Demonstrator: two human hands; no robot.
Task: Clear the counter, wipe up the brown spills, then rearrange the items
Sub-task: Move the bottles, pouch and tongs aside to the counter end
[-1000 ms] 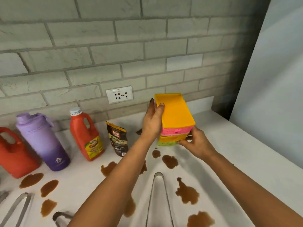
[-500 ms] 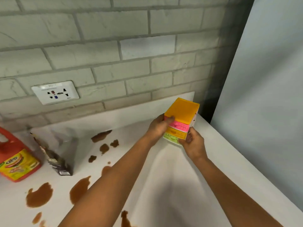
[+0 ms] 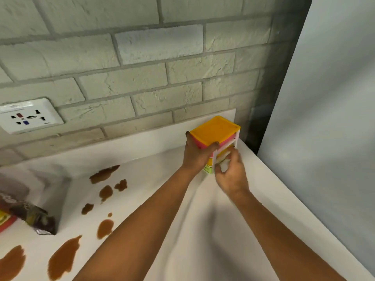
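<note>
A stack of coloured sponges [image 3: 215,132], orange on top, pink below, then yellow and green, stands at the far right corner of the white counter [image 3: 162,179]. My left hand [image 3: 197,154] grips its left side with the thumb over the front edge. My right hand [image 3: 231,175] holds its lower front right corner, blurred. Brown spills [image 3: 105,174] dot the counter to the left, with bigger patches [image 3: 63,258] near the front.
A dark coffee granules pouch [image 3: 34,216] lies at the left, blurred, next to the edge of an orange-red bottle [image 3: 5,220]. A wall socket [image 3: 28,115] sits on the brick wall. A pale grey panel [image 3: 324,118] bounds the counter on the right.
Both hands carried the sponge stack rightward and back to the far right corner and lowered it onto the counter. The view swung right, so the bottles and tongs left the frame.
</note>
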